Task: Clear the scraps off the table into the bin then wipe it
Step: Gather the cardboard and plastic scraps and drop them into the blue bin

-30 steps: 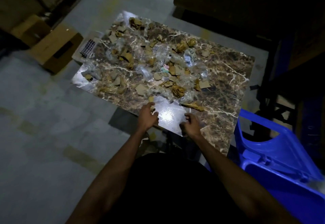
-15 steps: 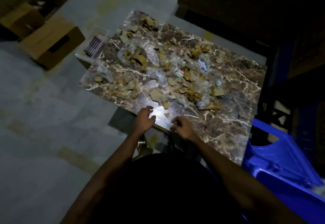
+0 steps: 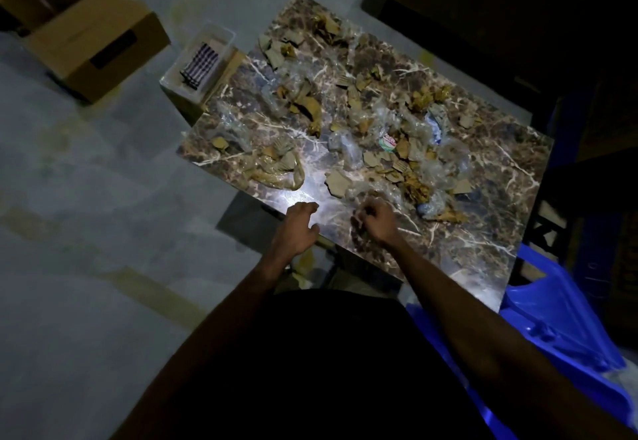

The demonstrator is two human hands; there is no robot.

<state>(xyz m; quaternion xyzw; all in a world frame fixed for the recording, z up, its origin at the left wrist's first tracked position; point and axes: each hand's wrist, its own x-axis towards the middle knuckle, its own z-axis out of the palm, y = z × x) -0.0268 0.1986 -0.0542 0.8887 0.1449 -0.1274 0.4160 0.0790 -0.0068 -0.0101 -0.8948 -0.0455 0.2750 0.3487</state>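
A brown marble-patterned table is strewn with torn cardboard scraps and crumpled clear plastic, thickest across its middle and far side. My left hand rests on the near edge, fingers loosely bent and holding nothing. Just to its right, my right hand lies on the tabletop with fingers curled in, apparently round small cardboard scraps; the dim light hides the detail. A blue plastic bin stands at the table's near right corner, beside my right forearm.
A clear tub holding a checked cloth sits off the table's far left corner. Cardboard boxes stand on the grey floor further left. Dark furniture fills the far right behind the table.
My right hand moved forward over the two small scraps lying in front of it and curled its fingers; those scraps no longer show. The left hand stayed at the table edge.
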